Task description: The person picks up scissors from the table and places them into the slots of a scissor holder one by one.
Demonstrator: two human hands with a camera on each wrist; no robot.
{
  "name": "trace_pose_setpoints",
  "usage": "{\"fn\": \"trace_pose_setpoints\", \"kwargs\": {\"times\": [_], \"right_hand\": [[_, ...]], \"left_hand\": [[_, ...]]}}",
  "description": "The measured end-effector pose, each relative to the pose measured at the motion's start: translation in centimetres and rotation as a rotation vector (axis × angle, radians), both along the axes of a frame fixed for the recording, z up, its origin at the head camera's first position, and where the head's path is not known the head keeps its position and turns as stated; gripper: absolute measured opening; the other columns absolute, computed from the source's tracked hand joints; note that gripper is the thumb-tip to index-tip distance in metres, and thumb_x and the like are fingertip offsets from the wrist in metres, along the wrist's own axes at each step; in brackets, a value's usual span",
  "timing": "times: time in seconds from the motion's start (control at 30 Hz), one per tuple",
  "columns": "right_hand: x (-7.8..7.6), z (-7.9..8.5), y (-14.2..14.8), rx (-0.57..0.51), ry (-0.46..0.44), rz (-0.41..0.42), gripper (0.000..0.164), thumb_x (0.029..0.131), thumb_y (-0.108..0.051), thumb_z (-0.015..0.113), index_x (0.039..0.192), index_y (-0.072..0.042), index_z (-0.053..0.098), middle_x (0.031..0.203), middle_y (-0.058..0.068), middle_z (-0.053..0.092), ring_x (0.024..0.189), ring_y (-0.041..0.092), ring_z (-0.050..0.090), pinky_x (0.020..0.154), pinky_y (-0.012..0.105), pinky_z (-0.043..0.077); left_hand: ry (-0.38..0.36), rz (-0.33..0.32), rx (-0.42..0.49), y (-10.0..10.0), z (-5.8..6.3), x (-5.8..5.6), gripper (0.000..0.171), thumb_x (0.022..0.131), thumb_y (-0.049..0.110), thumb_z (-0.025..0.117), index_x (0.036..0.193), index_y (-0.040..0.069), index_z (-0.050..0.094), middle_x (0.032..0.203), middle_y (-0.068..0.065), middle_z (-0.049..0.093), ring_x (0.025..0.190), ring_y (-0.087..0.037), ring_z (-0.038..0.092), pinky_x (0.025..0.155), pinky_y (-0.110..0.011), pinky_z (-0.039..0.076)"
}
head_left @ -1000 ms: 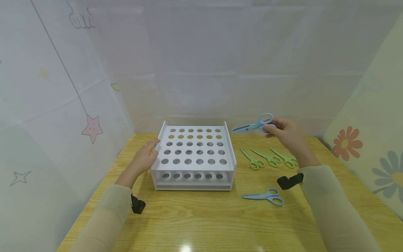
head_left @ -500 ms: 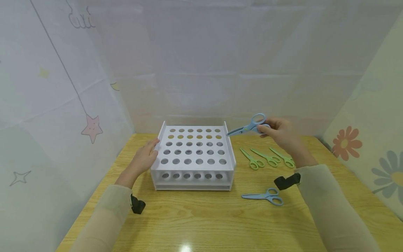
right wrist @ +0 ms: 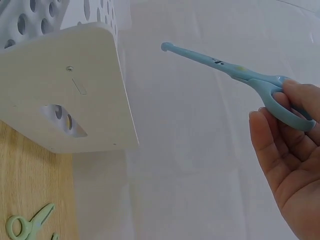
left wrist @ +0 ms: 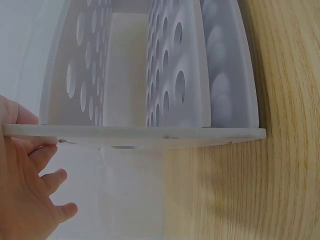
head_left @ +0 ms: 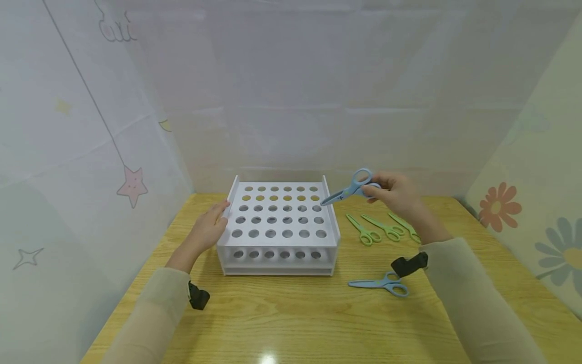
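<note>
In the head view, my right hand (head_left: 395, 194) pinches blue scissors (head_left: 347, 192) by one handle loop, thumb against fingers. Their blades slant down to the left, with the tip over the right side of the white holed rack (head_left: 279, 215). The right wrist view shows the scissors (right wrist: 230, 70) shut along their blades, apart from the rack's side panel (right wrist: 65, 95). My left hand (head_left: 210, 225) holds the rack's left side panel at its upper edge. In the left wrist view, fingers (left wrist: 42, 157) lie on both sides of that panel (left wrist: 135, 132).
Three green scissors (head_left: 364, 232) lie in a row on the wooden table (head_left: 273, 313), right of the rack. Another pair of blue scissors (head_left: 373, 284) lies nearer the front. A pale sheet (head_left: 291, 91) hangs behind the table, and printed sheets flank both sides.
My right hand has carried the blue scissors left and slightly down, so their tip now reaches over the rack's right edge. My left hand has stayed on the rack.
</note>
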State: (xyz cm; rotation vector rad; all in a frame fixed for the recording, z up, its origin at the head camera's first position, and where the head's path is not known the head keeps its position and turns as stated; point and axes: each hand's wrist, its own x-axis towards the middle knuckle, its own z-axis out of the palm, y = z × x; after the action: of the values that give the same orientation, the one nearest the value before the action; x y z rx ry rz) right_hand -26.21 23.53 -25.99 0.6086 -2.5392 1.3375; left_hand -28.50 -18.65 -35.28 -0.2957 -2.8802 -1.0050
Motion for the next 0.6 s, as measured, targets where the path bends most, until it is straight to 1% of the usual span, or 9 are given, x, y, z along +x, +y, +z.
{"fn": "trace_pose_setpoints", "kwargs": {"times": [0.1,0.23,0.4,0.47,0.5,0.6], "right_hand": [[-0.08,-0.08,-0.25,-0.008,-0.005,0.023,0.027,0.089,-0.016,0.061,0.103,0.006,0.063,0.085,0.013,0.063,0.070,0.013,0.063,0.068,0.026,0.052],[-0.39,-0.39,-0.46,-0.011,-0.011,0.045,0.025,0.089,-0.015,0.061,0.102,0.006,0.064,0.085,0.013,0.063,0.071,0.017,0.063,0.067,0.029,0.053],[-0.46,-0.70,-0.68,0.004,-0.037,0.030,0.027,0.088,-0.020,0.062,0.102,0.003,0.065,0.086,0.013,0.064,0.073,0.025,0.064,0.069,0.031,0.053],[-0.46,-0.78,-0.77,0.018,-0.043,0.021,0.028,0.088,-0.022,0.062,0.102,0.002,0.065,0.086,0.012,0.065,0.074,0.027,0.064,0.069,0.030,0.052],[-0.47,-0.82,-0.83,0.013,-0.042,0.028,0.027,0.088,-0.020,0.062,0.102,0.003,0.065,0.086,0.013,0.065,0.075,0.029,0.063,0.068,0.030,0.053],[-0.42,-0.80,-1.06,0.013,-0.039,0.042,0.026,0.088,-0.018,0.062,0.100,0.004,0.065,0.084,0.014,0.064,0.074,0.029,0.063,0.067,0.029,0.053]], "left_hand": [[0.000,-0.002,-0.001,-0.02,-0.02,-0.02,0.052,0.094,0.019,0.033,0.145,0.009,0.027,0.150,-0.012,0.019,0.133,-0.042,0.017,0.103,-0.058,0.016],[0.002,-0.004,0.003,-0.06,-0.06,-0.02,0.052,0.094,0.019,0.033,0.145,0.009,0.028,0.150,-0.012,0.019,0.132,-0.042,0.018,0.103,-0.058,0.016],[0.006,-0.004,0.006,-0.12,-0.14,-0.09,0.052,0.093,0.018,0.033,0.145,0.008,0.029,0.150,-0.011,0.020,0.133,-0.041,0.017,0.103,-0.057,0.015],[0.005,-0.003,0.008,-0.14,-0.17,-0.12,0.052,0.093,0.018,0.033,0.145,0.008,0.029,0.150,-0.011,0.020,0.134,-0.040,0.015,0.104,-0.057,0.014],[0.006,-0.002,0.008,-0.14,-0.17,-0.11,0.052,0.093,0.018,0.033,0.145,0.008,0.029,0.150,-0.011,0.020,0.134,-0.040,0.015,0.104,-0.056,0.014],[0.008,-0.002,0.008,-0.15,-0.18,-0.11,0.052,0.093,0.018,0.033,0.144,0.008,0.029,0.150,-0.011,0.020,0.134,-0.039,0.015,0.104,-0.056,0.014]]}}
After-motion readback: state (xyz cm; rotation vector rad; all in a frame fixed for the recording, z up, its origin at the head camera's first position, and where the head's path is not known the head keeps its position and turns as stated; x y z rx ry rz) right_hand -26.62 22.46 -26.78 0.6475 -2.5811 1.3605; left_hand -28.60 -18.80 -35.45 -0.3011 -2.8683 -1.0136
